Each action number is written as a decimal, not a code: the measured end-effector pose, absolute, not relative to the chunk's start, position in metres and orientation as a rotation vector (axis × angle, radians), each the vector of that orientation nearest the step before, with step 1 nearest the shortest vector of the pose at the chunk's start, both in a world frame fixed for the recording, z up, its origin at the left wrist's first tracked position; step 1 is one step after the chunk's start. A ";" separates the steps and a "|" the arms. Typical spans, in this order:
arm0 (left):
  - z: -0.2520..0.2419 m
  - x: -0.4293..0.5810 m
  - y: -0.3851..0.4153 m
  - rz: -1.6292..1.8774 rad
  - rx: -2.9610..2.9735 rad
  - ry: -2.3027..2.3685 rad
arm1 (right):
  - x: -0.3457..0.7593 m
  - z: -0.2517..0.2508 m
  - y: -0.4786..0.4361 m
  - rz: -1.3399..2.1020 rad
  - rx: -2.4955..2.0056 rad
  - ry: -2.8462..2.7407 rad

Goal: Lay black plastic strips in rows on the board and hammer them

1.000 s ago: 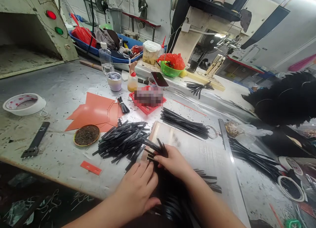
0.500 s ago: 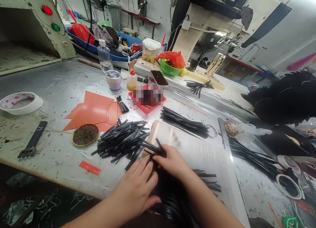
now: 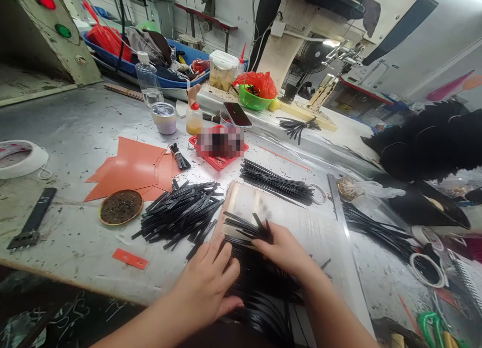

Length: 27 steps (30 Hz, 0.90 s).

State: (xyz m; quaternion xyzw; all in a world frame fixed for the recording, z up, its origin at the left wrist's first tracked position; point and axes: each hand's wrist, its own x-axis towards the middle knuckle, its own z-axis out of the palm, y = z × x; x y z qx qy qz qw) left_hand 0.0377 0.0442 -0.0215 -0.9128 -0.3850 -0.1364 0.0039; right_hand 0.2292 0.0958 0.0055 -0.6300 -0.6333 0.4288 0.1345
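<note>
My right hand (image 3: pixel 282 247) is closed on a small bundle of black strips (image 3: pixel 246 226), whose loose ends point left over the pale board (image 3: pixel 288 215). Below it lies a wider row of black strips (image 3: pixel 248 260), partly hidden by my hands. My left hand (image 3: pixel 214 277) is at the left edge of that row. Its fingertips touch the strip ends, while the thumb stands apart. A loose heap of black strips (image 3: pixel 183 212) lies just beyond my left hand.
A tied strip bundle (image 3: pixel 278 181) lies behind the board, with a metal ruler (image 3: pixel 339 202) at right. Orange sheets (image 3: pixel 131 164), a round dish (image 3: pixel 120 207), an orange tag (image 3: pixel 130 258) and a black pronged tool (image 3: pixel 33 220) are at left. A sewing machine (image 3: pixel 301 41) stands behind.
My right hand has moved right with its bundle, away from my left hand and the heap. More of the row beneath shows. The whole view has shifted slightly.
</note>
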 end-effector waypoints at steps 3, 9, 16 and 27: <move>-0.019 0.038 0.045 -0.435 -2.853 -1.209 | 0.245 0.001 0.093 1.278 -1.855 -1.747; -0.015 0.042 0.050 -0.372 -2.858 -1.221 | 0.250 -0.005 0.086 1.194 -1.840 -1.769; -0.014 0.060 0.058 -0.426 -2.952 -0.998 | 0.247 -0.001 0.086 1.015 -1.870 -1.956; -0.017 0.060 0.058 -0.395 -3.028 -0.962 | 0.244 0.016 0.108 1.382 -1.714 -1.746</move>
